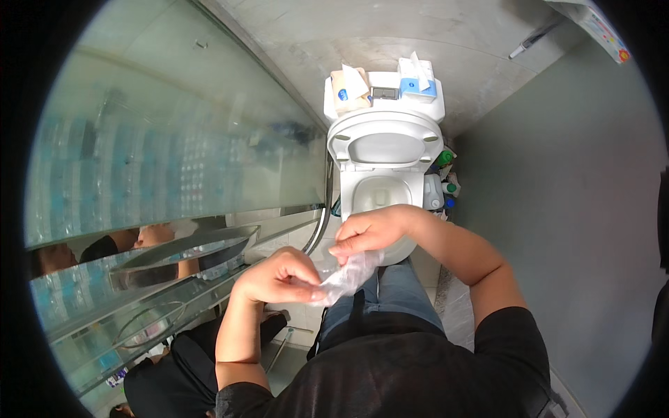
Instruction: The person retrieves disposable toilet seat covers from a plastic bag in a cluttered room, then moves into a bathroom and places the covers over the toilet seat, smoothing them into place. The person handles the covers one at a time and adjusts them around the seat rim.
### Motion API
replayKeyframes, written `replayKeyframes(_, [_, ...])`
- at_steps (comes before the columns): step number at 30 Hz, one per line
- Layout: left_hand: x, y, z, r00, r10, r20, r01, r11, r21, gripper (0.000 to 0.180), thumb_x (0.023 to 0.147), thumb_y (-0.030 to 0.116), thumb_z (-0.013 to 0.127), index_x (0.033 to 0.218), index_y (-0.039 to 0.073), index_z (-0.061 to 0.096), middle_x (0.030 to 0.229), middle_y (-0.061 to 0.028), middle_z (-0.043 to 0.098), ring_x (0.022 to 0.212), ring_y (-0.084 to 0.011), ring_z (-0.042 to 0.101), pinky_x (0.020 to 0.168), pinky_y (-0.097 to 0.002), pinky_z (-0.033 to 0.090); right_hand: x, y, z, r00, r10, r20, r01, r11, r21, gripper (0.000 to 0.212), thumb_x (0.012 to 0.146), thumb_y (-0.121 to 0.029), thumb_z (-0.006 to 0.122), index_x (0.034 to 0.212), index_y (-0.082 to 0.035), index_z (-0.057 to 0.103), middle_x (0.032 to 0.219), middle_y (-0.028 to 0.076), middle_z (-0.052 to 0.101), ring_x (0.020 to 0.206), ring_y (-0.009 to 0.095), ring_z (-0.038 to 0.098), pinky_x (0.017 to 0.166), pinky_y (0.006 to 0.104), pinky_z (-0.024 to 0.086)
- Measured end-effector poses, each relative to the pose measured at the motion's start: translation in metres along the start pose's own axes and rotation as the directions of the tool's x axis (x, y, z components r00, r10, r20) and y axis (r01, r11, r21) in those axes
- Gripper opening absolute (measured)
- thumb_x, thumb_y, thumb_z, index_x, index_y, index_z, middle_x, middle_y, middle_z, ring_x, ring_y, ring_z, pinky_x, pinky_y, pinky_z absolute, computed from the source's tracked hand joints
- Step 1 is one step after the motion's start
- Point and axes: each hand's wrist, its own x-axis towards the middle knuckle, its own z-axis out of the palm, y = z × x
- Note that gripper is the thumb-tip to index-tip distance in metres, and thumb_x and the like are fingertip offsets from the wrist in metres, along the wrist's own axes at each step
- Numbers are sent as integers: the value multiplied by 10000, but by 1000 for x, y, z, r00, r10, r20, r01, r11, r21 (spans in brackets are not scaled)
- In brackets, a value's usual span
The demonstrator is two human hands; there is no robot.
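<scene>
A crumpled piece of thin clear plastic [352,275] stretches between my two hands, in front of my body. My left hand [282,277] pinches its left end between thumb and fingers. My right hand [373,230], a little farther away and to the right, has its fingers closed on the upper edge. The exact shape of the plastic is hard to make out. Beyond my hands stands a white toilet [348,188] with its lid raised; my right hand and forearm cover part of the bowl's near side.
Two tissue packs, one tan [350,90] and one blue-white [418,82], rest on the tank. Several bottles [433,191] stand right of the toilet. A frosted glass panel [174,104] is at left, a grey partition [557,195] at right. A black-clothed figure [174,373] shows at lower left.
</scene>
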Motion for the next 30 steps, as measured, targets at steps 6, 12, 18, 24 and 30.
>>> replayKeyframes(6, [-7, 5, -18, 917, 138, 373, -89, 985, -146, 212, 811, 144, 734, 714, -26, 653, 676, -112, 583, 634, -244, 529, 572, -363, 373, -38, -1, -23, 945, 309, 108, -322, 937, 137, 525, 1012, -447, 432, 976, -15, 729, 858, 47, 683, 684, 108, 525, 692, 253, 427])
replayKeyframes(12, [-4, -1, -28, 950, 264, 168, -220, 945, -242, 184, 660, 79, 745, 637, 5, 578, 720, -70, 565, 722, -281, 537, 691, -385, 396, -60, -2, -13, 893, 378, 245, -341, 923, -180, 428, 957, -395, 558, 748, -41, 674, 669, 13, 606, 628, 88, 483, 580, 257, 374])
replayKeyframes(18, [-31, -34, -27, 958, 185, -221, -288, 622, -728, 315, 548, 120, 614, 457, 52, 320, 436, -89, 361, 449, -253, 384, 474, -396, 292, -128, -20, 1, 910, -359, -206, 333, 931, -152, 206, 809, -253, 739, 739, -67, 680, 776, 57, 658, 924, 160, 541, 750, 298, 410])
replayKeyframes(24, [-35, -98, -21, 939, -185, -291, -146, 551, -822, 219, 734, 149, 682, 683, -1, 530, 685, -124, 611, 575, -224, 594, 520, -346, 472, -145, 13, 24, 407, -666, -625, 910, 358, 211, 181, 780, -208, 741, 721, -60, 655, 741, 82, 622, 784, 244, 582, 640, 329, 452])
replayKeyframes(30, [-11, -142, -33, 854, -288, -433, -329, 347, -878, 160, 827, 173, 645, 839, 27, 580, 884, -124, 635, 864, -250, 628, 809, -371, 509, -192, 85, 14, 517, 158, -841, 219, 926, 308, 76, 837, -103, 708, 835, -32, 683, 805, 23, 670, 718, 76, 592, 658, 256, 469])
